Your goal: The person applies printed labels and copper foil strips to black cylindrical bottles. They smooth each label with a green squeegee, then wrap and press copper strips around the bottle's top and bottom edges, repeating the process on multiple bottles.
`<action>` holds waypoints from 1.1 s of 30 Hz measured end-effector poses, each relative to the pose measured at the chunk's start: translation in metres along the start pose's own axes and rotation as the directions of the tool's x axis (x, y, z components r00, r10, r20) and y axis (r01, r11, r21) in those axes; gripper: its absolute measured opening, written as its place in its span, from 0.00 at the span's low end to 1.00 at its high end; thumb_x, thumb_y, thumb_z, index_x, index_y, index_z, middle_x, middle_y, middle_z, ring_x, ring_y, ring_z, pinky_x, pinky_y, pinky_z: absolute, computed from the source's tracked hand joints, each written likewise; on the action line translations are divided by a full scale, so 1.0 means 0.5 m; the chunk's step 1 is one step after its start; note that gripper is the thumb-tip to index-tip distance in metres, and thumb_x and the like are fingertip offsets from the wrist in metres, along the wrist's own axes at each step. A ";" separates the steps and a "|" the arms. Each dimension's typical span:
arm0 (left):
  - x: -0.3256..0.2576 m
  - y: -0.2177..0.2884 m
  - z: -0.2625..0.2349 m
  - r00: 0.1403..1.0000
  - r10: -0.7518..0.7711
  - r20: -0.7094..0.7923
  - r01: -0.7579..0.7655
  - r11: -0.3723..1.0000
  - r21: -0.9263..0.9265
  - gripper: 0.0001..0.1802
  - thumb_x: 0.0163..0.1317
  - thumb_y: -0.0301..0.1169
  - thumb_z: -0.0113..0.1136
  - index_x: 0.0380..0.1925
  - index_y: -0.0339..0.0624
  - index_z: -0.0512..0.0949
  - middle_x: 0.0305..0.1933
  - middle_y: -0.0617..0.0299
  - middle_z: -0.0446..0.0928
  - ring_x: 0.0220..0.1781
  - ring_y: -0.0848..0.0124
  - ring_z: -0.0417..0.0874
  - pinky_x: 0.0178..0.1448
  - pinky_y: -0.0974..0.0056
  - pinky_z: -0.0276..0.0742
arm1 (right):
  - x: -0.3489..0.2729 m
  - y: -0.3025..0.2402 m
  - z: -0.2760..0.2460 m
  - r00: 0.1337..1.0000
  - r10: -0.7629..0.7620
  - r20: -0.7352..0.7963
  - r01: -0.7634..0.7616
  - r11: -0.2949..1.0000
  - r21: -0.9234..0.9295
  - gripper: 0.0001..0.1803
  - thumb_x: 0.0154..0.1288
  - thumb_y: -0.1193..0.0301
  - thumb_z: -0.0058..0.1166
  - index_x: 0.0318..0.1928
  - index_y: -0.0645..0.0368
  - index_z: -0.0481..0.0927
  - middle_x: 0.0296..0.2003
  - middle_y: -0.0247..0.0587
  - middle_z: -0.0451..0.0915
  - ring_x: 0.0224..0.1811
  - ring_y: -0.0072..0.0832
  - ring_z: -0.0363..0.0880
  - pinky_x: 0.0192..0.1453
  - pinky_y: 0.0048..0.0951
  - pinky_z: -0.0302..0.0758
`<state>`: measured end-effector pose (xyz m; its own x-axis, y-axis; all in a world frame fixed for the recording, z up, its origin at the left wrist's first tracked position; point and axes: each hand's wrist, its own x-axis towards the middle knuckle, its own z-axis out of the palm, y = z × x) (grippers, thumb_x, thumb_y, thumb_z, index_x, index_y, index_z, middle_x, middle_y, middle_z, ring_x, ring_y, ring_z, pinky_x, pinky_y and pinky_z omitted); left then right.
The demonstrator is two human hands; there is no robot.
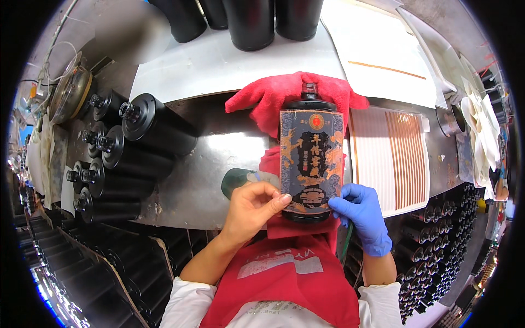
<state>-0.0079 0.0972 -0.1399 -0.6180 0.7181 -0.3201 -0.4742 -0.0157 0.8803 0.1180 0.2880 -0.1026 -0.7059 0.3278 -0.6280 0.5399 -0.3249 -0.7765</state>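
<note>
A black glass bottle (309, 217) lies on a red cloth (273, 101), its neck pointing away from me. Over its front spreads a dark label (311, 158) with gold and copper decoration and a red-gold round emblem near the top. At the label's lower left corner, the thumb and fingers of my bare left hand (254, 205) pinch the edge. My right hand (361, 216), in a blue glove, pinches the lower right corner. Beside my left fingers, a dark green flat piece (237, 183) rests on the metal table, partly hidden by the hand.
Several black bottles (153, 123) lie at the left, necks toward the left, and more black bottles (250, 24) stand at the back. A striped copper-and-white sheet (394, 158) lies right of the cloth. Rows of bottles (432, 240) fill the lower right.
</note>
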 end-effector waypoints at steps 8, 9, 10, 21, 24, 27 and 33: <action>0.002 0.013 -0.029 0.975 0.156 -0.160 -0.084 0.919 0.384 0.23 0.62 0.27 0.57 0.56 0.34 0.65 0.49 0.55 0.73 0.50 0.68 0.76 0.55 0.67 0.70 | -0.003 0.030 -0.013 0.916 -0.338 -0.218 0.298 0.934 -0.198 0.25 0.57 0.75 0.58 0.56 0.60 0.69 0.37 0.36 0.76 0.22 0.13 0.69 0.27 0.15 0.68; 0.009 0.020 -0.022 0.943 0.326 -0.068 -0.248 0.823 0.511 0.25 0.63 0.29 0.55 0.59 0.34 0.62 0.55 0.51 0.67 0.56 0.63 0.70 0.60 0.64 0.64 | -0.019 0.021 0.003 0.876 -0.438 -0.203 0.362 0.873 -0.326 0.30 0.57 0.74 0.58 0.61 0.59 0.66 0.42 0.37 0.75 0.22 0.14 0.69 0.28 0.16 0.69; 0.024 0.029 -0.008 0.880 0.473 0.046 -0.399 0.683 0.611 0.28 0.64 0.31 0.53 0.62 0.35 0.59 0.61 0.47 0.61 0.63 0.58 0.64 0.64 0.61 0.58 | -0.034 0.011 0.019 0.855 -0.510 -0.092 0.400 0.762 -0.509 0.34 0.58 0.71 0.57 0.65 0.58 0.60 0.46 0.39 0.72 0.24 0.18 0.72 0.31 0.20 0.71; 0.076 0.000 0.025 0.863 0.422 0.279 -0.504 0.762 0.406 0.47 0.67 0.55 0.35 0.67 0.26 0.32 0.72 0.36 0.39 0.75 0.48 0.39 0.73 0.56 0.35 | 0.007 0.000 0.005 0.858 -0.506 0.087 0.461 0.684 -0.566 0.46 0.62 0.50 0.51 0.71 0.54 0.43 0.55 0.55 0.63 0.49 0.50 0.75 0.50 0.36 0.73; 0.097 0.027 0.029 0.880 0.399 0.258 -0.472 0.680 0.560 0.44 0.68 0.51 0.37 0.67 0.28 0.32 0.72 0.35 0.39 0.72 0.47 0.48 0.72 0.57 0.42 | 0.022 -0.060 0.025 0.817 -0.571 0.086 0.481 0.591 -0.647 0.47 0.58 0.49 0.54 0.71 0.48 0.44 0.55 0.55 0.64 0.48 0.54 0.74 0.50 0.39 0.73; 0.108 0.037 0.066 0.902 0.379 0.207 -0.431 0.810 0.397 0.42 0.69 0.45 0.42 0.67 0.30 0.32 0.70 0.38 0.47 0.68 0.52 0.59 0.69 0.59 0.51 | 0.077 -0.061 0.032 0.808 -0.567 0.162 0.537 0.595 -0.597 0.48 0.58 0.49 0.54 0.71 0.49 0.43 0.54 0.57 0.63 0.50 0.54 0.73 0.53 0.40 0.72; 0.109 0.024 0.070 0.895 0.417 0.156 -0.444 0.859 0.256 0.43 0.69 0.45 0.42 0.67 0.29 0.31 0.67 0.40 0.55 0.68 0.56 0.60 0.69 0.61 0.52 | 0.116 -0.034 0.026 0.865 -0.476 0.161 0.500 0.847 -0.183 0.51 0.59 0.50 0.52 0.71 0.53 0.35 0.63 0.55 0.60 0.64 0.42 0.63 0.64 0.36 0.62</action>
<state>-0.0254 0.1606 -0.1346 -0.6530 0.7452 0.1351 0.0279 -0.1546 0.9876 0.0620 0.3009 -0.1249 -0.9409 0.2956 -0.1655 0.1885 0.0508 -0.9808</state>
